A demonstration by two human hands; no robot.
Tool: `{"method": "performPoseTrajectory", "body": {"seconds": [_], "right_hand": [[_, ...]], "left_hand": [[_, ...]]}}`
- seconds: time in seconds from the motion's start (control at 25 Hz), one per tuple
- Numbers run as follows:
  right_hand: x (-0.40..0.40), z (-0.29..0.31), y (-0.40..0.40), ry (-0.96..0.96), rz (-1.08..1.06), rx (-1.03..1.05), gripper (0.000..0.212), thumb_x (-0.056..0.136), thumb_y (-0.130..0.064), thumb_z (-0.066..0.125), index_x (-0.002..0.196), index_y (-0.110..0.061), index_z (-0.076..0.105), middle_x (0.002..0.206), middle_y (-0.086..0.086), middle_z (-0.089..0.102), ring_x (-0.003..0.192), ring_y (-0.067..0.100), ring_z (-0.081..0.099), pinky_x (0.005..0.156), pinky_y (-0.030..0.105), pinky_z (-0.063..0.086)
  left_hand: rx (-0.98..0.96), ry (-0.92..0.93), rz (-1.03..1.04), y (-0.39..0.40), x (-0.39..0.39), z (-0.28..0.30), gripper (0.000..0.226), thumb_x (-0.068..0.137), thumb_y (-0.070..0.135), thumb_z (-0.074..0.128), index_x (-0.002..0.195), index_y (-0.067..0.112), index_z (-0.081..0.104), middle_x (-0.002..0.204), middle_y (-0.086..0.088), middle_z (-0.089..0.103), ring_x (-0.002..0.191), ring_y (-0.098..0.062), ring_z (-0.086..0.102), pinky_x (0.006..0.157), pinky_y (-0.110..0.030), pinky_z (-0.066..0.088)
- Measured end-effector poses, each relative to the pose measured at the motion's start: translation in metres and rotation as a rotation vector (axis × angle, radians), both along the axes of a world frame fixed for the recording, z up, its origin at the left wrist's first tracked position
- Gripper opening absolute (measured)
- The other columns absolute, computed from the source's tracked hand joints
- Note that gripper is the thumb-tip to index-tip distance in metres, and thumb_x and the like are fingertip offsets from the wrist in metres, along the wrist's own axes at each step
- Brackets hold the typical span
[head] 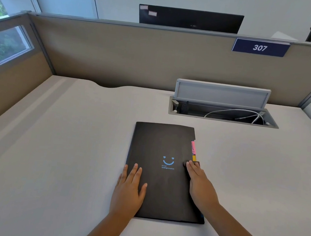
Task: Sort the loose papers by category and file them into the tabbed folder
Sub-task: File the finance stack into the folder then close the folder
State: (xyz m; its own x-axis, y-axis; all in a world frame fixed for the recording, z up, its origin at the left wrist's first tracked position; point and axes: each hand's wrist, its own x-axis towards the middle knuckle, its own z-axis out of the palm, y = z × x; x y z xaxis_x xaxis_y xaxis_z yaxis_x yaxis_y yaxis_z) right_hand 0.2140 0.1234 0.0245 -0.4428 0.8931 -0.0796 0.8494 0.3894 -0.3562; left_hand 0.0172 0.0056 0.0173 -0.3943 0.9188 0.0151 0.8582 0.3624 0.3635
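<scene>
A black tabbed folder (163, 148) with a blue smiley print lies closed on the desk, its pink tab (193, 147) and yellow tab (194, 158) sticking out on the right edge. My left hand (129, 190) rests flat on the folder's lower left edge, fingers straight. My right hand (200, 183) lies flat along the right edge, fingertips on the dark snap closure (185, 163). No loose papers are in view.
The white desk (59, 155) is bounded by a beige partition (128, 56) behind and on the left. An open cable tray (223, 114) with a raised lid and white cables sits behind the folder. A monitor (190, 19) stands beyond the partition.
</scene>
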Motion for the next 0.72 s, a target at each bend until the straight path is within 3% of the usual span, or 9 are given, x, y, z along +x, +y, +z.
{"method": "performPoseTrajectory", "body": {"seconds": [0.16, 0.4, 0.6, 0.72], "right_hand": [[-0.006, 0.004, 0.001, 0.012, -0.074, -0.032, 0.055, 0.095, -0.002, 0.025, 0.146, -0.022, 0.018, 0.156, -0.007, 0.013, 0.144, 0.012, 0.007, 0.116, 0.026, 0.016], [-0.011, 0.010, 0.002, 0.039, -0.095, -0.057, 0.054, 0.095, -0.001, 0.024, 0.146, -0.019, 0.023, 0.155, -0.006, 0.016, 0.144, 0.011, 0.010, 0.115, 0.025, 0.016], [-0.007, 0.012, 0.011, 0.049, -0.076, -0.097, 0.046, 0.097, -0.009, 0.035, 0.142, -0.019, 0.033, 0.153, -0.004, 0.025, 0.141, 0.012, 0.022, 0.113, 0.023, 0.020], [0.000, 0.017, 0.008, 0.061, -0.052, -0.052, 0.045, 0.097, -0.023, 0.038, 0.141, -0.019, 0.034, 0.152, -0.004, 0.027, 0.140, 0.014, 0.025, 0.111, 0.025, 0.025]], "left_hand": [[0.033, 0.038, -0.024, 0.005, -0.001, -0.003, 0.056, 0.094, 0.046, 0.029, 0.145, 0.024, 0.023, 0.155, 0.007, 0.017, 0.145, -0.020, 0.003, 0.109, -0.027, 0.006], [0.029, 0.118, -0.023, 0.005, -0.001, -0.009, 0.061, 0.087, 0.049, 0.020, 0.137, 0.021, 0.041, 0.147, 0.002, 0.037, 0.140, -0.026, 0.024, 0.106, -0.031, 0.017], [0.021, 0.104, -0.014, 0.005, 0.000, -0.005, 0.057, 0.089, 0.046, 0.028, 0.139, 0.022, 0.038, 0.149, 0.003, 0.034, 0.141, -0.025, 0.021, 0.107, -0.030, 0.015], [0.020, 0.033, -0.014, 0.010, 0.004, 0.000, 0.055, 0.094, 0.045, 0.027, 0.145, 0.027, 0.020, 0.155, 0.007, 0.017, 0.145, -0.021, 0.004, 0.108, -0.026, 0.002]]}}
